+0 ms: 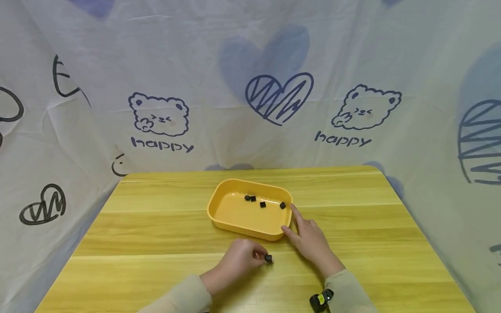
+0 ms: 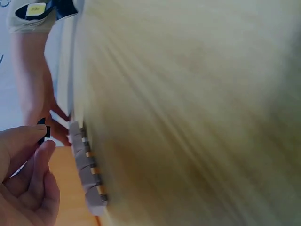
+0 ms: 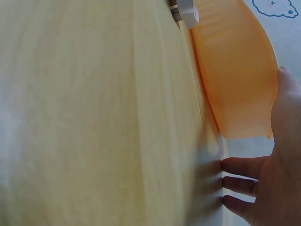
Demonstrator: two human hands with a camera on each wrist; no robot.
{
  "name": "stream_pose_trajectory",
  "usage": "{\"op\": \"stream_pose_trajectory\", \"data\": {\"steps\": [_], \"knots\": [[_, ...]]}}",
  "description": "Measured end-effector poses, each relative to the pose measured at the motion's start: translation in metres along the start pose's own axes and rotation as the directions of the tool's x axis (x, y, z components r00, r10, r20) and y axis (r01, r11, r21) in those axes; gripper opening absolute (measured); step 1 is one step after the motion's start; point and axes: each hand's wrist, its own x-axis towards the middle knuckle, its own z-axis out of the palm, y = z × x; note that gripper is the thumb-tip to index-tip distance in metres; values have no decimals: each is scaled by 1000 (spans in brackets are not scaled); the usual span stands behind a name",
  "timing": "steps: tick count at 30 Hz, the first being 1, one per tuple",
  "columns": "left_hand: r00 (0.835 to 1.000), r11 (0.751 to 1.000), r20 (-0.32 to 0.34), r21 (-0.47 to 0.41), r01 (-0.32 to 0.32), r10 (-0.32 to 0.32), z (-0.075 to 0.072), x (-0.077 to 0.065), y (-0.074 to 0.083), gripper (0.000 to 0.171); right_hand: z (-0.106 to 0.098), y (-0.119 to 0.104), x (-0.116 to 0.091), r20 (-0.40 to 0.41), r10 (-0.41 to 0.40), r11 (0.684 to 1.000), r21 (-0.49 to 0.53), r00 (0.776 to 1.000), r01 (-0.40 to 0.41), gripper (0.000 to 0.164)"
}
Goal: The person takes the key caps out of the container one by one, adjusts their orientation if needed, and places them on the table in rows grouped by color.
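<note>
My left hand point(image 1: 243, 256) pinches a small black piece point(image 1: 268, 258) just in front of the tray's near side. Up close in the left wrist view, this dark piece point(image 2: 43, 133) sits between thumb and forefinger. Beyond it a row of pale grey blocks point(image 2: 85, 167) stands on the table; the left hand hides most of this row in the head view. My right hand point(image 1: 311, 243) rests at the right end of the yellow tray point(image 1: 231, 225), thumb and forefinger at its rim. Its other fingers point(image 3: 242, 167) are straight and reach down to the tabletop. Several black cubes point(image 1: 262, 204) lie inside the tray.
The tray stands on a yellow wood-grain table point(image 1: 156, 226). Behind and beside the table hangs a pale cloth point(image 1: 219, 130) with printed hearts and bears. A black strapped device point(image 1: 321, 300) is on the right wrist. One pale block point(image 3: 189, 13) shows near the tray's wall.
</note>
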Motion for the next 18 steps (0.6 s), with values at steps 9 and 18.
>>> {"op": "stream_pose_trajectory", "data": {"steps": [9,18], "knots": [[1000,972,9,236,-25,24,13,-3,0,14,0,0,0,0,1,1000,-1,1000,-1,81],[997,947,58,317,-62,46,17,-2,4,17,-1,1,1,9,16,1000,2,1000,-16,79]]}}
